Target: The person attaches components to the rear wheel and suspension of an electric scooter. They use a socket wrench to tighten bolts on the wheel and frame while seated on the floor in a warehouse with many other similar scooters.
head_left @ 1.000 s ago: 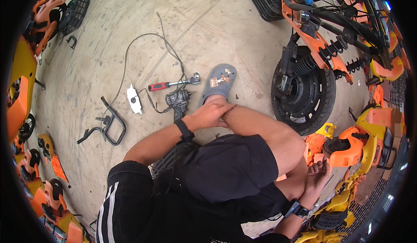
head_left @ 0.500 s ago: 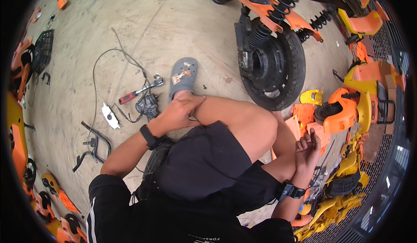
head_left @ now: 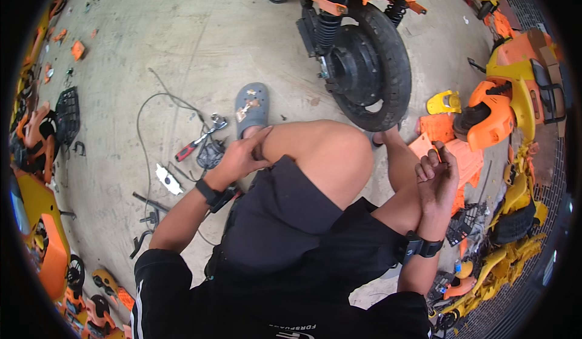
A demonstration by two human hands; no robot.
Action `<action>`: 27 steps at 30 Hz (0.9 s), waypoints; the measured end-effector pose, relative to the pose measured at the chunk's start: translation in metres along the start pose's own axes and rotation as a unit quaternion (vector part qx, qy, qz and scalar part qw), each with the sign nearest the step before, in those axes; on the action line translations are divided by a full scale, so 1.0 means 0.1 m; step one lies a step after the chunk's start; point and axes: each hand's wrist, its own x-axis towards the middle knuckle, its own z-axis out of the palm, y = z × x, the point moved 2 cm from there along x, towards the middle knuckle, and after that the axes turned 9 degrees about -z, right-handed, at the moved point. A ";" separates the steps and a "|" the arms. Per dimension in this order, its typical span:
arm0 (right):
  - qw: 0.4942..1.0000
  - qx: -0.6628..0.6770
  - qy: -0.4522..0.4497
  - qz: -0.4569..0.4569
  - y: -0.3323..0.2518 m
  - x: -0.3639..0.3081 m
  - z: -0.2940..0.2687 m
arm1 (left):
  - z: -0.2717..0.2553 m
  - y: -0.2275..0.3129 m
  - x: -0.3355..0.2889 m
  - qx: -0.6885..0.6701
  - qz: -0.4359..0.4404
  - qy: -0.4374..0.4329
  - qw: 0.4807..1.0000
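My left hand rests against my bent lower leg, its thumb and fingers spread around the shin and no tool in it. A ratchet wrench with a red and black handle lies on the floor just beyond it. Beside the wrench is a dark mechanical part with a long black cable. My right hand is held palm up over my other leg, its wrist near the knee. Its fingers are loosely curled and apart, and I see nothing held.
A motor wheel with orange frame and shock absorbers stands ahead. A white plate and a black bent bar lie at left. Orange panels, a yellow part and yellow-orange vehicle bodies crowd the right; more line the left.
The view has shifted, so the wheel sits further up and left and more of the left-side parts show. Both hands keep nearly the same pose on or by my legs.
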 end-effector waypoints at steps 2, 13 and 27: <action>1.000 0.001 -0.005 0.003 0.03 -0.04 0.07 | 0.01 -0.03 0.01 0.005 0.009 0.005 1.000; 0.997 0.038 -0.065 0.012 0.01 -0.16 0.38 | 0.00 -0.18 -0.03 -0.026 -0.034 -0.001 0.999; 0.992 0.113 0.032 0.042 0.06 -0.13 0.28 | -0.79 0.03 -0.20 0.086 -0.039 0.114 0.989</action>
